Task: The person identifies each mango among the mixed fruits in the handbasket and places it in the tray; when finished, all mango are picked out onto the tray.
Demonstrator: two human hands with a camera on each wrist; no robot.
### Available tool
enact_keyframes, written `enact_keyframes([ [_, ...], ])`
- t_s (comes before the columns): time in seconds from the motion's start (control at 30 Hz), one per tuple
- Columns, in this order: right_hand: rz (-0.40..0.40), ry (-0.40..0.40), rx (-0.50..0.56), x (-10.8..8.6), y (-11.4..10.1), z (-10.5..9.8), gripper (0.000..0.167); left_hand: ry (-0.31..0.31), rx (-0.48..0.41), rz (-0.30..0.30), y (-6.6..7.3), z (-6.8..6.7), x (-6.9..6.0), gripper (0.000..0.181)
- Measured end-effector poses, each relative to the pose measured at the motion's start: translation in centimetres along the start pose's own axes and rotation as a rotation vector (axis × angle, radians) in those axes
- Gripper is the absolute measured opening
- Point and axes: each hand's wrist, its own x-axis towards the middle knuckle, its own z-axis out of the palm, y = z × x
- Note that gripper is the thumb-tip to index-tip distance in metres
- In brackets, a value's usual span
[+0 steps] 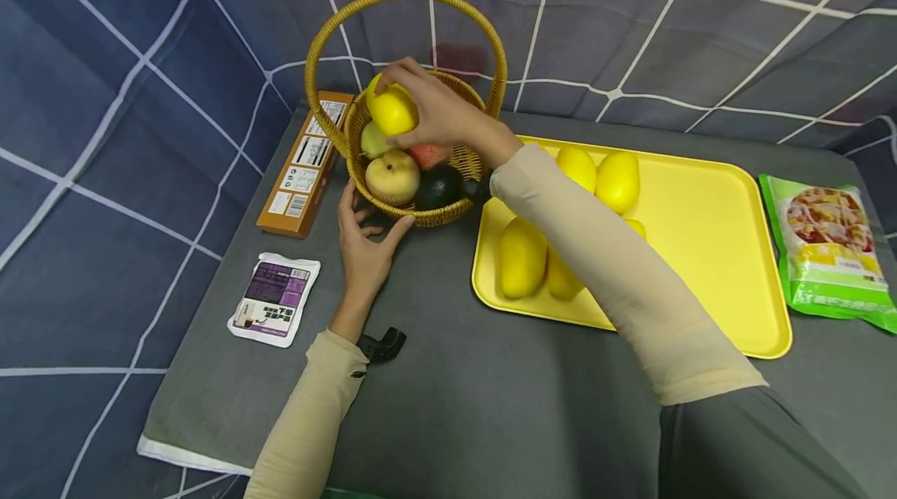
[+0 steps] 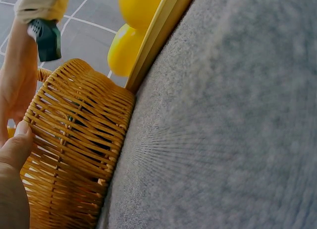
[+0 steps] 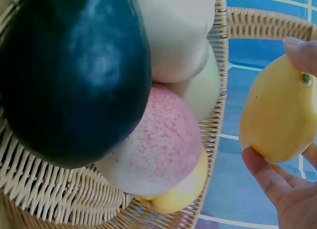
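Observation:
My right hand [image 1: 430, 106] holds a yellow mango [image 1: 392, 110] above the wicker basket [image 1: 437, 216]. In the right wrist view, fingers and thumb pinch this mango [image 3: 277, 112], whose green stem spot shows. Inside the basket lie a dark avocado-like fruit [image 1: 439, 188], a round pale-yellow fruit [image 1: 392, 177], a greenish fruit [image 1: 374, 139] and a pinkish-red fruit [image 1: 429, 156]. Another yellow fruit [image 3: 181, 192] sits under the pinkish one. My left hand [image 1: 367, 258] grips the basket's near left side; its thumb [image 2: 20, 135] presses at the rim in the left wrist view.
A yellow tray [image 1: 708, 250] with several mangoes [image 1: 522, 258] stands right of the basket, partly behind my right forearm. Left of the basket lie an orange-brown box [image 1: 301, 172] and a white-purple pouch [image 1: 275, 299]. A green food bag [image 1: 830, 246] is at the far right.

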Motion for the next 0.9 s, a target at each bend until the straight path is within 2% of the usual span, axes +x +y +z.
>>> enact_keyframes([
  [0.43,-0.109,0.065,0.025,-4.5,-2.7,-1.3,0.06,-0.001,-0.011,0.002,0.2,-0.1,-0.2,0.089],
  [0.63,-0.134,0.066,0.027,-6.4,-3.4,-1.9,0.06,-0.005,-0.001,-0.009,0.1,-0.1,-0.2,0.09],
  [0.9,-0.131,0.083,0.011,-8.5,-3.8,-2.7,0.06,-0.004,-0.002,0.007,0.0,-0.1,-0.1,0.09],
])
